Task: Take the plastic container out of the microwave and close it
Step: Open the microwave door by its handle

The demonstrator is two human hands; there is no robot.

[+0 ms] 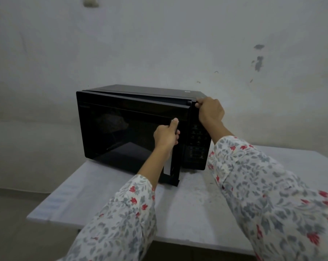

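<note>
Left hand, at frame centre, is curled in a fist round the door handle of the microwave, thumb laid up along the handle's top; right hand, up and to the right of it, is clamped over the upper right front corner of the cabinet, fingers hooked on the edge, apparently as a brace. Door is seen slightly ajar: its right edge stands a little forward of the control panel, and a narrow wedge of gap is visible along the top, widening toward the right. Hinge is therefore judged to be at the left of the frame, so the door would swing out leftward and toward the camera, across the left forearm's line. Plastic container is not visible; a dim shape is made out through the dark glass left of the left hand, but whether it is the container or a reflection cannot be told. If inside, it lies behind the door, straight beyond the left hand, and its long axis cannot be judged. Left hand is the nearer to the cavity, yet is taken up by the handle; right hand is judged the likelier to reach in. Microwave is set on a pale table, long axis running left to right across the frame, against a stained wall.
</note>
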